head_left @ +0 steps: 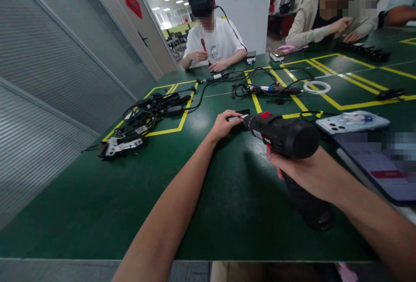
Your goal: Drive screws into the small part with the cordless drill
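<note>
In the head view my right hand (294,165) is wrapped round the grip of a black cordless drill (281,133) with red switches. The drill points away from me and to the left. Its bit end meets a small dark piece with a light strip (243,112), low over the green table. My left hand (224,125) pinches this piece from the left side; the fingers partly cover it, and what it is I cannot make out. The drill body hides most of my right fingers.
Bundled black cables (152,115) lie at the left, with a white bracket-like part (125,145). Farther back are more tools and cables (260,89) and a white tube coil (316,87). A phone (352,121) and tablet (377,160) lie right. Co-workers sit opposite, one holding a screwdriver (203,44).
</note>
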`<state>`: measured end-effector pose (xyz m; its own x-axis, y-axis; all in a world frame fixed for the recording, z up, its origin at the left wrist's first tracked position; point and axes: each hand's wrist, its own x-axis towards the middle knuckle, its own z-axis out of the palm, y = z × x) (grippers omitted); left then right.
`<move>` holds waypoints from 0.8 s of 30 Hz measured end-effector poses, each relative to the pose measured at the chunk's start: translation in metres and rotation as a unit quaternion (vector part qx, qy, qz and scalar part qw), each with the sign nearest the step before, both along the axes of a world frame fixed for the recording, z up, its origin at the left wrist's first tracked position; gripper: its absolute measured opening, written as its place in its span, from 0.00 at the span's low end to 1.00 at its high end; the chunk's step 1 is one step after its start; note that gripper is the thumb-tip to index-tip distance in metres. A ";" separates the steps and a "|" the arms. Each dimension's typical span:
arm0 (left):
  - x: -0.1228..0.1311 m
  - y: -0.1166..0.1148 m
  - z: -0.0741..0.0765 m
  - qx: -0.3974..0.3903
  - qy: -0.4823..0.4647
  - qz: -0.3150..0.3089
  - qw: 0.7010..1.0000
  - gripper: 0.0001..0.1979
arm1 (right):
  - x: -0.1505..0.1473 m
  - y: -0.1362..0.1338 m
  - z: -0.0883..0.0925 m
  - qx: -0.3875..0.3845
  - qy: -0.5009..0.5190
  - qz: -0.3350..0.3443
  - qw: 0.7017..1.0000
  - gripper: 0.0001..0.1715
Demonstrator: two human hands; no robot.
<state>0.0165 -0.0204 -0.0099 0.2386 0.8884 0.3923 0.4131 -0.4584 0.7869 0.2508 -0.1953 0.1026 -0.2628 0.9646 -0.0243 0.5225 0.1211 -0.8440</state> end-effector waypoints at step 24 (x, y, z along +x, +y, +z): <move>-0.005 0.026 0.003 -0.062 0.003 0.016 0.998 0.17 | -0.005 0.025 -0.015 -0.107 0.131 0.048 0.984 0.11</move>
